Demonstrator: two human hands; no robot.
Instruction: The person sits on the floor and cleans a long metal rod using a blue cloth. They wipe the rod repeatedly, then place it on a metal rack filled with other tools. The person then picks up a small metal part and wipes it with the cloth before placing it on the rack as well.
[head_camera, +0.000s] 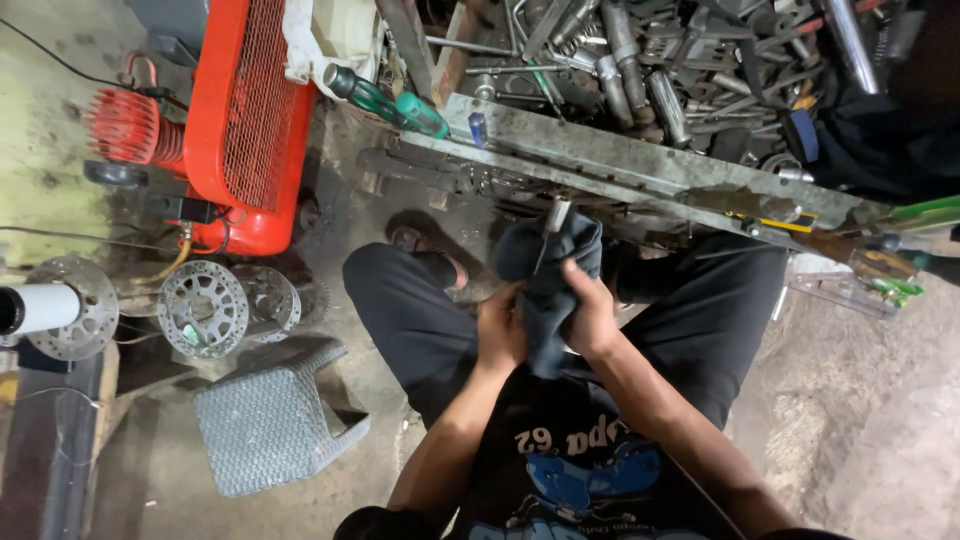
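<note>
My left hand (500, 328) and my right hand (590, 315) are both closed on a dark blue rag (548, 270) held in front of my waist. The rag is bunched around a slim metal tool (555, 218) whose silvery tip sticks out of the top. What lies inside the cloth is hidden. Both hands press against the rag from either side, just below the edge of the metal workbench (640, 160). My legs in black trousers show under the hands.
The bench tray holds several wrenches, sockets and rods (650, 60), plus a green-handled screwdriver (385, 100). A red air compressor (240, 120) stands at the left, brake discs (203, 308) lean by it, and a grey woven stool (270, 420) sits on the dirty floor.
</note>
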